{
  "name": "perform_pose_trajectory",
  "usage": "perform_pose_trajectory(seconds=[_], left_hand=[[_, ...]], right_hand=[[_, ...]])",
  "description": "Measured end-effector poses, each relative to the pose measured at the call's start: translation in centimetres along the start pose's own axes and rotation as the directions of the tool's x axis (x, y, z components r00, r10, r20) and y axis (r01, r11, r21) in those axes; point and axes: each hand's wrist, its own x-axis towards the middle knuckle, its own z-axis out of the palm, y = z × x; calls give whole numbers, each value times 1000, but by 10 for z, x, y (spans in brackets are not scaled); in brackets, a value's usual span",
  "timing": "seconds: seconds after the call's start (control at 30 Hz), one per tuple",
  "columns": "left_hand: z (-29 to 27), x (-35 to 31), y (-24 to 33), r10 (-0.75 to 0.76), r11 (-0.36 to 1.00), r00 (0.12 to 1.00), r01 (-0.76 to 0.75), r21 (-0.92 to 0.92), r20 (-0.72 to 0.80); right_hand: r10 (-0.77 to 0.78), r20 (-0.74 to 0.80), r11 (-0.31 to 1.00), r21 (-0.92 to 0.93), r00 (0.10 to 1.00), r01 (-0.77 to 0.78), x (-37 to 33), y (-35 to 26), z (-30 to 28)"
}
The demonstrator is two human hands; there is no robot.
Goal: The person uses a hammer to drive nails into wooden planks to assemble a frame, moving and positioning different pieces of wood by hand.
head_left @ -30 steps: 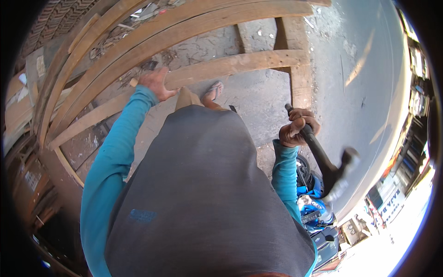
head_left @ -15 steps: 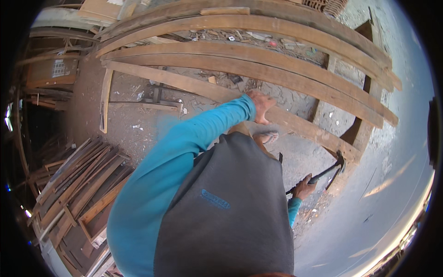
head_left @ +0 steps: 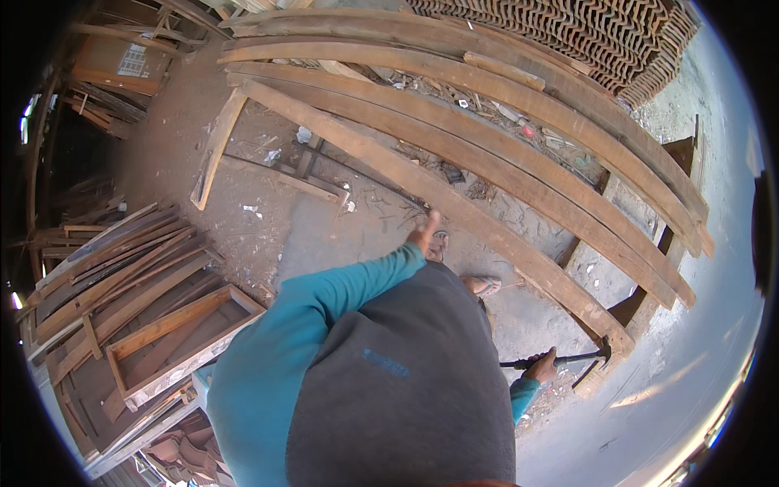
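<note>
My right hand (head_left: 541,367) is wrapped round the dark handle of a claw hammer (head_left: 580,357). The hammer's head lies at the right end of the nearest wooden beam (head_left: 479,217), close to where that beam rests on a crosswise timber (head_left: 645,316). Beside the near edge of the same beam is my left hand (head_left: 423,234), a finger or thumb stretched out and nothing seen in it. Whether it touches the wood I cannot tell. Part of that hand is hidden by the angle and the sleeve.
More long beams (head_left: 487,122) run alongside, farther off. Stacked roof tiles (head_left: 584,40) stand at the far right. Scrap timber and a wooden frame (head_left: 182,341) are piled at the left. A short board (head_left: 217,150) slants down from the beam's left end. Debris litters the ground.
My left hand has come off the top of the nearest beam and moved back toward my body. The hammer stays in my right hand near the beam's end. The view has shifted.
</note>
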Motion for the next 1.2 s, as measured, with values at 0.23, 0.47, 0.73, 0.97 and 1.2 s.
perform_pose_trajectory(seconds=[0.23,0.47,0.73,0.97,1.2], left_hand=[[-90,77,84,-62,743,958,-144,-654,-280],[-73,160,66,373,927,738,-317,199,-562],[-56,52,129,180,796,938,-316,-516,-297],[-74,-5,199,498,558,657,-742,-370,-566],[-152,-103,308,909,216,217,-975,-41,-356]], right_hand=[[25,113,998,46,993,-30,-17,-22,25],[20,127,999,39,992,-25,-9,-6,-15],[-136,32,970,208,990,127,-9,15,21],[-86,-60,932,349,994,102,-31,35,7],[241,-100,963,151,965,-224,-16,139,-10]])
